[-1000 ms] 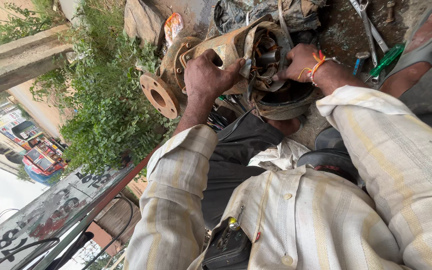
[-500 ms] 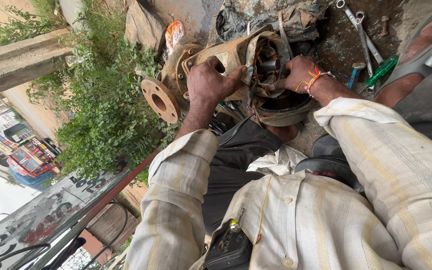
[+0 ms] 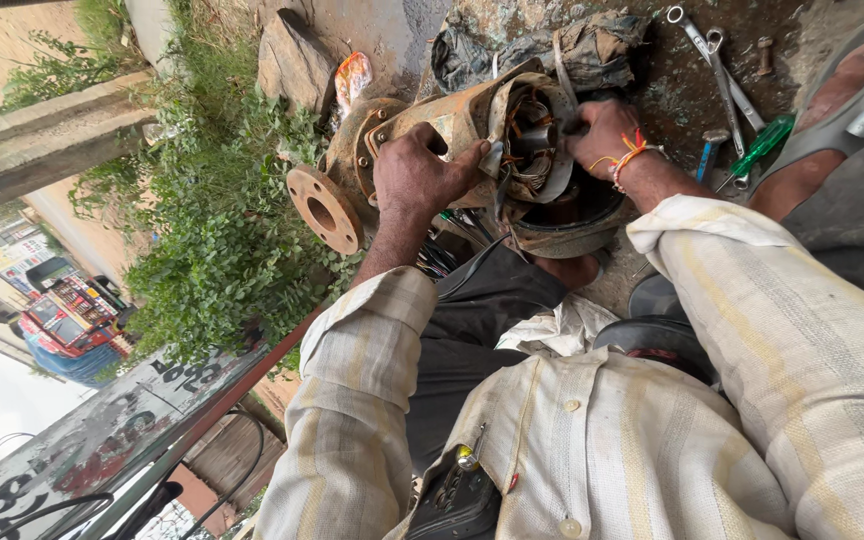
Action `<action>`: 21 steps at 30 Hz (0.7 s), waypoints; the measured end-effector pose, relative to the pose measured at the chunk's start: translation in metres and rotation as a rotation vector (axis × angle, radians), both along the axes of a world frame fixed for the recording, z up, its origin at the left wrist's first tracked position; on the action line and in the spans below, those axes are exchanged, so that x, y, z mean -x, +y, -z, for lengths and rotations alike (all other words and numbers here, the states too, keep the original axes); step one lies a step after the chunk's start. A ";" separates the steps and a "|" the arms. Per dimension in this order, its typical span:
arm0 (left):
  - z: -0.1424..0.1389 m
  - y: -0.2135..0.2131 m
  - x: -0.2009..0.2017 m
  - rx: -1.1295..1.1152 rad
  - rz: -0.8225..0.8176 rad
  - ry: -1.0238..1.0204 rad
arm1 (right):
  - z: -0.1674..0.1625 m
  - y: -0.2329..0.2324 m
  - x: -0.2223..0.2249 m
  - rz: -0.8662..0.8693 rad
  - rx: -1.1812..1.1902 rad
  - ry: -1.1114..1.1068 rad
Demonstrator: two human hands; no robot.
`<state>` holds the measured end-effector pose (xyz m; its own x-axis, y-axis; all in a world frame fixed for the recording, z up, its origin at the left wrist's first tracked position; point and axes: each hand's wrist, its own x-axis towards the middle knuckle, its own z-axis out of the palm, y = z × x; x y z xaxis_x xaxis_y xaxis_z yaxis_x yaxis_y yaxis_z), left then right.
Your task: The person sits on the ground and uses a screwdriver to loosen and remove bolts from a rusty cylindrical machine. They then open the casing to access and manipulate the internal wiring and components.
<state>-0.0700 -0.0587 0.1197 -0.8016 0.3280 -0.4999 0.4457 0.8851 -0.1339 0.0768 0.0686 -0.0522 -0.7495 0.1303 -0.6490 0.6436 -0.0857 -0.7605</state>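
A rusty pump motor housing (image 3: 452, 120) lies on its side on the ground, its open end showing copper windings (image 3: 532, 140). A round rusty flange (image 3: 324, 210) sticks out at its left. My left hand (image 3: 417, 175) grips the housing body from the near side, thumb by the open rim. My right hand (image 3: 607, 135), with a red thread at the wrist, holds the far edge of the open end, fingers curled on the rim. A dark round cover (image 3: 572, 220) sits under the opening.
Spanners (image 3: 712, 60), a green-handled screwdriver (image 3: 762, 145) and a blue-handled tool (image 3: 707, 155) lie on the oily ground at the right. A sandalled foot (image 3: 832, 110) rests beside them. A dirty rag (image 3: 552, 45) lies behind the motor. Weeds (image 3: 212, 200) and a rock (image 3: 292, 60) are at the left.
Both hands stay on the housing. My right hand has shifted slightly along the open rim, and the view has moved a little closer.
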 end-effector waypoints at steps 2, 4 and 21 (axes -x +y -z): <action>0.000 0.000 0.000 -0.003 0.003 -0.002 | 0.001 0.004 0.002 0.098 0.072 0.006; -0.002 0.001 0.000 0.031 -0.036 -0.017 | 0.002 0.008 0.006 0.093 0.120 -0.021; -0.003 0.002 0.002 0.040 -0.009 0.001 | -0.005 0.015 0.023 -0.181 0.033 0.035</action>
